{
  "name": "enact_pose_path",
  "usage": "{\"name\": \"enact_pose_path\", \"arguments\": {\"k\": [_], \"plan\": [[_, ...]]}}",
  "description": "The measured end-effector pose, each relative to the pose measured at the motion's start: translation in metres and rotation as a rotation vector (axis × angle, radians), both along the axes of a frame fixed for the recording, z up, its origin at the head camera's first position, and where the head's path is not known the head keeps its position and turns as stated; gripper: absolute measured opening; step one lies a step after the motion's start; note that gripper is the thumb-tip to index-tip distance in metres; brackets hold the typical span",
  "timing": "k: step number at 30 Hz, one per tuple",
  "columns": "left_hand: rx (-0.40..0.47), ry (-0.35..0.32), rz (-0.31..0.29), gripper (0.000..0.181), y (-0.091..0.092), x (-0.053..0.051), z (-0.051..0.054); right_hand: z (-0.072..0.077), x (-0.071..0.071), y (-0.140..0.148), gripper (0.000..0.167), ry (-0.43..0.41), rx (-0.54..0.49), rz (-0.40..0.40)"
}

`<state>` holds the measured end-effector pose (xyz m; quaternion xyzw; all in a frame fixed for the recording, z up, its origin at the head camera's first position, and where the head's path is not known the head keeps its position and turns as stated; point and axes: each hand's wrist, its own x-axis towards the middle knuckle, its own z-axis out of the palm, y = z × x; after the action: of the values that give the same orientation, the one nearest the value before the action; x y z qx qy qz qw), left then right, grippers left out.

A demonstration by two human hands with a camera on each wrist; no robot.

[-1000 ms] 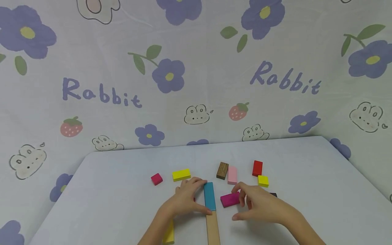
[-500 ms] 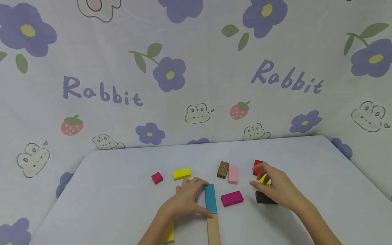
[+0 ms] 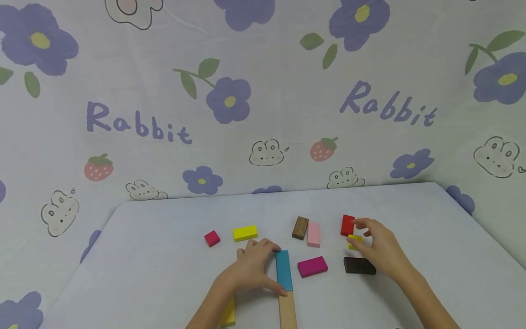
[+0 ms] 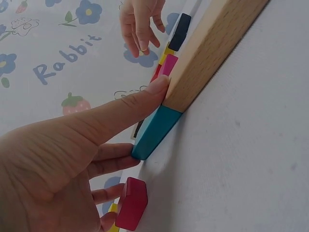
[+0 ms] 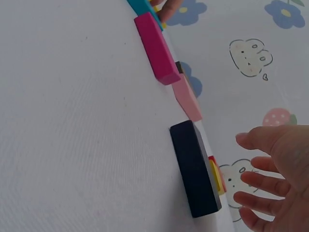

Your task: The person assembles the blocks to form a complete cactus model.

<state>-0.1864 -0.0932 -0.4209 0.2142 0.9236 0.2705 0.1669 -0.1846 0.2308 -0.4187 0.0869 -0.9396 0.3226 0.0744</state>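
A blue block [image 3: 284, 270] lies end to end with a light wooden strip [image 3: 287, 310]. My left hand [image 3: 254, 268] holds the blue block lengthwise, thumb at the joint and fingers at the far end. In the left wrist view a crimson block [image 4: 132, 204] is beside the lower fingers of that hand. My right hand [image 3: 381, 249] hovers with spread fingers over a small yellow block [image 3: 354, 242], beside a red block [image 3: 347, 225] and a black block [image 3: 359, 266]. The right wrist view has the right hand [image 5: 282, 181] holding nothing.
A magenta block [image 3: 312, 267] lies between the hands. Behind are a brown block [image 3: 300, 228], a pink block [image 3: 314, 234], a yellow block [image 3: 245, 233] and a crimson cube [image 3: 212, 238]. Another yellow block [image 3: 228, 313] is by the left forearm. Patterned cloth hangs behind the table.
My right hand has moved right, from beside the magenta block to the small yellow and red blocks. My left hand keeps its hold, and the blue block sits slightly lower in view.
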Motion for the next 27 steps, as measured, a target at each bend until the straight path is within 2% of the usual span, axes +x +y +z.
{"name": "enact_pose_path", "arguments": {"k": [4,18,24,27], "plan": [[-0.016,0.003,-0.001,0.084,0.000,0.000,-0.001,-0.003,-0.003,0.005,0.054,-0.050,-0.005,-0.026],[-0.009,0.001,-0.017,0.082,-0.001,0.003,0.000,-0.011,-0.009,0.018,0.043,-0.175,-0.021,-0.045],[-0.048,0.042,-0.021,0.088,-0.002,0.006,0.004,-0.013,-0.012,0.023,0.041,-0.221,-0.032,-0.053],[-0.037,0.063,-0.015,0.088,-0.004,0.009,0.006,-0.015,-0.013,0.024,0.042,-0.229,-0.033,-0.050]]}}
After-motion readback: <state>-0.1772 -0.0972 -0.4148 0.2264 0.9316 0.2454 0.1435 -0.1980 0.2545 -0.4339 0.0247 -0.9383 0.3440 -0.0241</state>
